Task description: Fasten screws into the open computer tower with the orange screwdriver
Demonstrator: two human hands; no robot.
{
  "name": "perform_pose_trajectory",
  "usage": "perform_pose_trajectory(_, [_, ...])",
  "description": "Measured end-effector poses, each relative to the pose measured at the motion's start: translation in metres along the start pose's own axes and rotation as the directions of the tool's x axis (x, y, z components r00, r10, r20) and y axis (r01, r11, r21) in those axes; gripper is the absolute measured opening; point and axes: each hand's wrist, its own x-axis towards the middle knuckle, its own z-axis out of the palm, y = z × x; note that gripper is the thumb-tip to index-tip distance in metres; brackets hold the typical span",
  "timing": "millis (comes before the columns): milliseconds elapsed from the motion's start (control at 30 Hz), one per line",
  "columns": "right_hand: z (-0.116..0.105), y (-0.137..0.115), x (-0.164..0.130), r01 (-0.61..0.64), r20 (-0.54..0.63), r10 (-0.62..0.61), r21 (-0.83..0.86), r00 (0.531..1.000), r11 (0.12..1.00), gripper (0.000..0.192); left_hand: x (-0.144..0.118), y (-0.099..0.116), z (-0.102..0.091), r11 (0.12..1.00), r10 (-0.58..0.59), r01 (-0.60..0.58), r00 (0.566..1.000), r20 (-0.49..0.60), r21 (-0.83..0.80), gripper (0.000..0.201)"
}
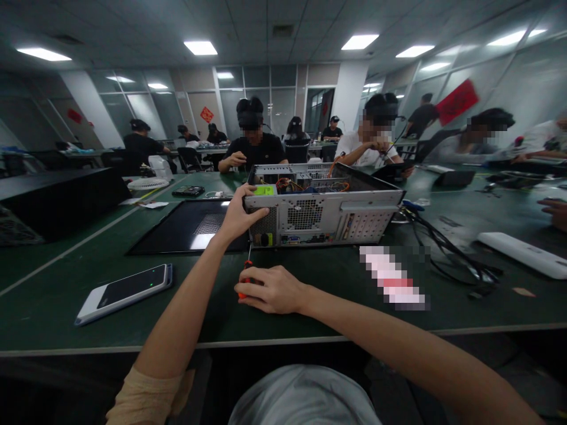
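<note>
Screwdriver (245, 277) sits gripped in my right hand (271, 289), tip at the computer case (323, 203) rear just ahead; my left hand (239, 215) clasps its corner — I'd keep the shaft square, pressing firmly.

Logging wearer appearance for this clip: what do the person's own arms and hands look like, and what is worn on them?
Both forearms are bare. The left hand and right hand wear no gloves, and no rings, watch or bracelet show. A pale beige sleeve covers the left upper arm, ending near the elbow. No sleeve shows on the right arm within the frame.
</note>
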Motion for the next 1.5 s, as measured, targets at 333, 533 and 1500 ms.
perform_pose_trajectory(333, [0.0036, -0.0017, 0.0021, -0.018, 0.092, 0.01, 0.09, 0.996, 0.996, 0.026, -0.0002, 0.0013, -0.0008, 1.0, -0.006, 0.006, 1.0, 0.006, 0.009, 0.038])
perform_pose_trajectory(533, [0.001, -0.0006, 0.0027, -0.024, 0.074, 0.023, 0.007, 0.997, 1.0, 0.029, -0.0002, 0.0003, -0.0004, 1.0, -0.004, 0.004, 1.0, 0.009, -0.002, 0.039])
perform_pose_trajectory(1500, [0.0001, -0.0015, 0.0031, -0.008, 0.151, 0.012, -0.029, 0.989, 1.0, 0.027, -0.0004, -0.0011, -0.0005, 1.0, -0.001, 0.001, 1.0, 0.002, 0.002, 0.038])
